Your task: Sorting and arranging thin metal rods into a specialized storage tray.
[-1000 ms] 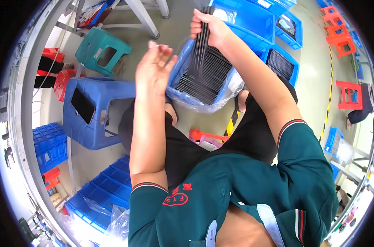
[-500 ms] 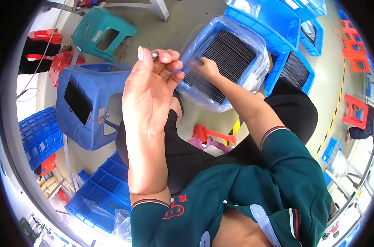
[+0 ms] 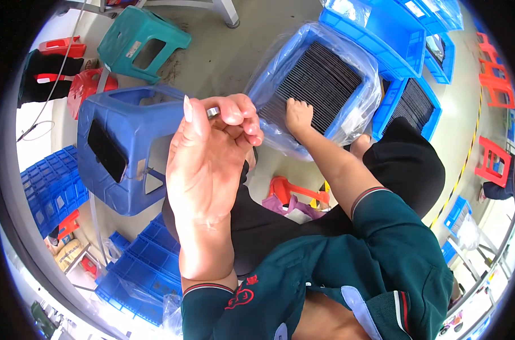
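Observation:
My left hand (image 3: 209, 153) is raised palm up in front of me, its fingers curled. A small silver metal piece (image 3: 212, 112) shows between its thumb and forefinger. Out to the right, my right hand (image 3: 299, 116) is lowered over rows of thin black strips (image 3: 324, 79), fingers bent down against them. Whatever those fingertips hold is hidden. The strips lie closely packed in a blue crate (image 3: 359, 99) lined with clear plastic film (image 3: 356, 120).
Beside my left arm stands a blue stool (image 3: 130, 187) with a black phone (image 3: 107, 150) on it. A green stool (image 3: 141, 42) is farther off. More blue crates (image 3: 376, 34) stand at the upper right, one holding black strips (image 3: 410, 105). Between my legs is a low red stool (image 3: 294, 190).
My right hand has come down onto the strips; the dark piece seen at its fingertips before no longer shows. My left hand has moved lower in view, still with the metal piece.

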Demonstrator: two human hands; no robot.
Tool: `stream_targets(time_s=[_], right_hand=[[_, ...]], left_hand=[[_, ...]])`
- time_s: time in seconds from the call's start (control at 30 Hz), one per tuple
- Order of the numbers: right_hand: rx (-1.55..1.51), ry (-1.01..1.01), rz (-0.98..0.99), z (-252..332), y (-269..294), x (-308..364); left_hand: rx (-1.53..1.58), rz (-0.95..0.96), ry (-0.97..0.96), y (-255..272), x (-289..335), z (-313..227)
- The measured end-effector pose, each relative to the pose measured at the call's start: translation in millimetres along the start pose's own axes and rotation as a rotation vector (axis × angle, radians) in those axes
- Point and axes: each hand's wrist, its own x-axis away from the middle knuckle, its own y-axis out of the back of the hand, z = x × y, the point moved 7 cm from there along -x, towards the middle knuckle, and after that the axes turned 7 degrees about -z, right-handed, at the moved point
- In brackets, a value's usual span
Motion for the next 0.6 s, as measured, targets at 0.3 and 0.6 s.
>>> stream_targets(time_s=[0.3, 0.6], right_hand=[[-0.091, -0.018, -0.053, -22.9, 16.2, 25.4], [-0.173, 0.057, -0.055, -35.1, 11.5, 24.7]], left_hand=[[0.097, 0.008, -0.014, 0.0, 2.2, -2.2], [0.104, 0.022, 0.000, -3.9, 4.3, -0.6]])
